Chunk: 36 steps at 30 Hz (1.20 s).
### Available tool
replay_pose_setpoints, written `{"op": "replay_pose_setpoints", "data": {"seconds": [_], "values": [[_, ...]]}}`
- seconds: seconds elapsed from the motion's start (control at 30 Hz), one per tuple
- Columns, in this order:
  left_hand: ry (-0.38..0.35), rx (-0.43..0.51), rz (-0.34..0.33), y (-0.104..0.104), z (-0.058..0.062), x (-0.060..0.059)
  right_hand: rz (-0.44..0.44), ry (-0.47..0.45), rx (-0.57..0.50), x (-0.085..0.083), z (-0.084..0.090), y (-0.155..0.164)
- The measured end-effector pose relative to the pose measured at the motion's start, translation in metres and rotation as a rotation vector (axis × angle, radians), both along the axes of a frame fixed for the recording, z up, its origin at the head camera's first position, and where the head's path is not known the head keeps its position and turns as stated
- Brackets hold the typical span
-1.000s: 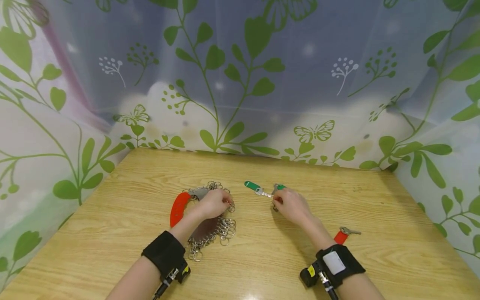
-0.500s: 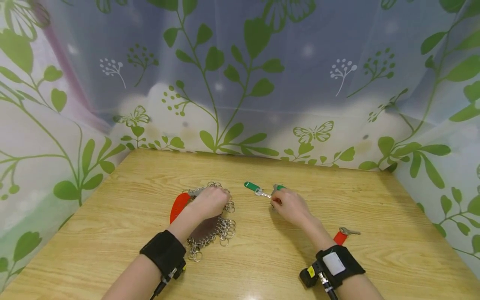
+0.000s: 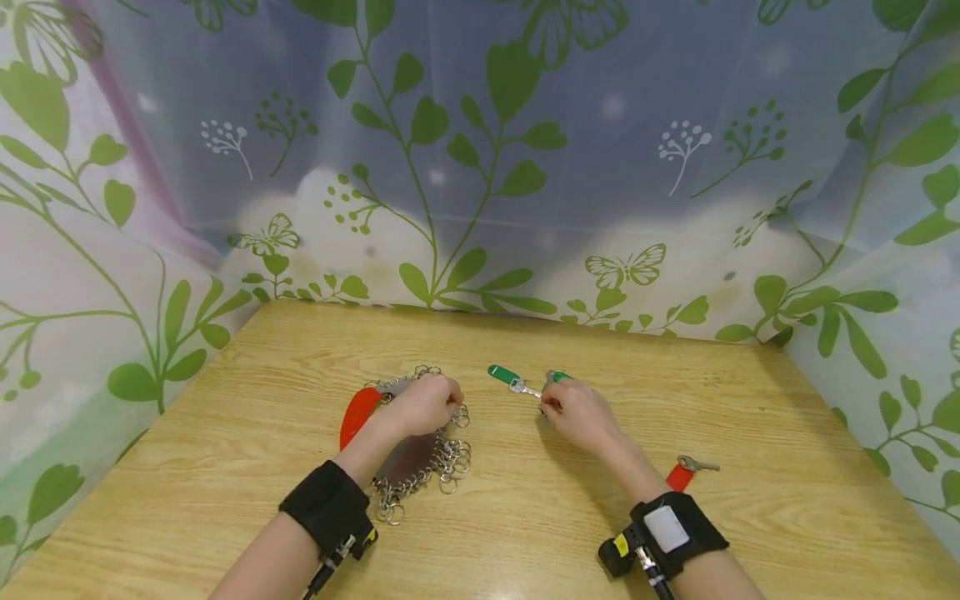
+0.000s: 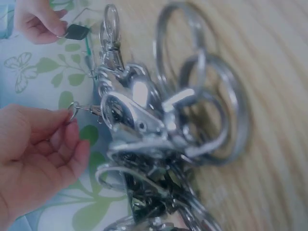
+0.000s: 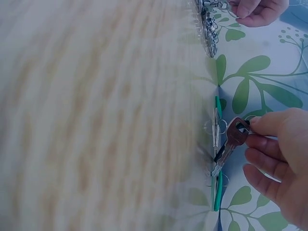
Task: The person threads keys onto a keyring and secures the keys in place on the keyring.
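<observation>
A pile of metal key rings and clasps (image 3: 431,462) lies on the wooden table (image 3: 525,517), with a red curved piece (image 3: 357,415) at its left edge. My left hand (image 3: 450,402) rests on top of the pile. In the left wrist view this hand (image 4: 67,122) pinches a small ring on a clasp (image 4: 73,112) at the edge of the ring pile (image 4: 159,130). My right hand (image 3: 551,404) pinches a key (image 5: 234,137) joined to two green tags (image 3: 504,374) (image 5: 217,192).
A second key with a red tag (image 3: 684,472) lies on the table beside my right forearm. Leaf-patterned curtains (image 3: 480,167) close in the table at the back and on both sides.
Both hands have stayed almost in place. The right hand has crept slightly left with the key, and the left hand has shifted a little on the ring pile.
</observation>
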<state>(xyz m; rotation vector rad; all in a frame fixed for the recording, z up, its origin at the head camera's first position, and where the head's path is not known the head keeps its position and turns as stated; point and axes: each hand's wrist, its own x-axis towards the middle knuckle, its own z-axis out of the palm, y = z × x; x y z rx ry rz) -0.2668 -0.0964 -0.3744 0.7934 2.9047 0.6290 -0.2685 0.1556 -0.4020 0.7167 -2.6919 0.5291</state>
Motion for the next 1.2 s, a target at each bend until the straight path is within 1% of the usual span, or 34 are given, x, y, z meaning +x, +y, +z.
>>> {"op": "replay_pose_setpoints", "data": {"seconds": [0.13,0.3,0.37,0.47,0.53,0.6,0.67,0.77,0.83,0.87,0.93,1.0,1.1,1.2], "values": [[-0.069,-0.003,0.003,0.0008,0.0013,-0.0001,0.007,0.018,-0.004,-0.0003,0.0000,-0.0008],[-0.079,-0.042,0.008,0.0015,0.0009,-0.0017,0.028,0.027,-0.011,0.0011,0.0009,-0.0031],[-0.070,-0.060,0.019,0.0014,0.0002,-0.0015,0.032,0.028,-0.008,0.0015,0.0012,-0.0038],[-0.037,-0.081,0.039,0.0008,-0.0015,-0.0006,0.032,0.029,0.000,0.0015,0.0009,-0.0044],[-0.011,-0.073,0.053,0.0006,-0.0025,-0.0001,0.029,0.028,0.001,0.0015,0.0009,-0.0048],[-0.009,-0.027,0.072,0.0004,-0.0036,-0.0003,0.027,0.025,-0.001,0.0015,0.0009,-0.0049],[-0.052,0.060,0.103,0.0005,-0.0047,-0.0006,0.026,0.017,-0.005,0.0022,0.0015,-0.0052],[-0.177,0.220,0.151,0.0006,-0.0058,-0.0008,0.024,0.008,-0.006,0.0021,0.0014,-0.0049],[-0.254,0.309,0.166,0.0006,-0.0061,-0.0008,0.022,0.003,-0.006,0.0022,0.0013,-0.0047],[-0.280,0.340,0.165,0.0004,-0.0058,-0.0008,0.021,0.002,-0.006,0.0021,0.0012,-0.0044],[-0.315,0.379,0.156,-0.0002,-0.0049,-0.0007,0.016,0.001,-0.006,0.0019,0.0007,-0.0039],[-0.333,0.397,0.131,-0.0017,-0.0047,-0.0006,0.012,-0.002,-0.010,0.0019,0.0002,-0.0034],[-0.353,0.404,0.085,-0.0042,-0.0045,0.0000,0.010,-0.005,-0.014,0.0017,-0.0009,-0.0023],[-0.367,0.411,0.057,-0.0048,-0.0045,0.0007,0.011,-0.004,-0.021,0.0016,-0.0016,-0.0014]]}}
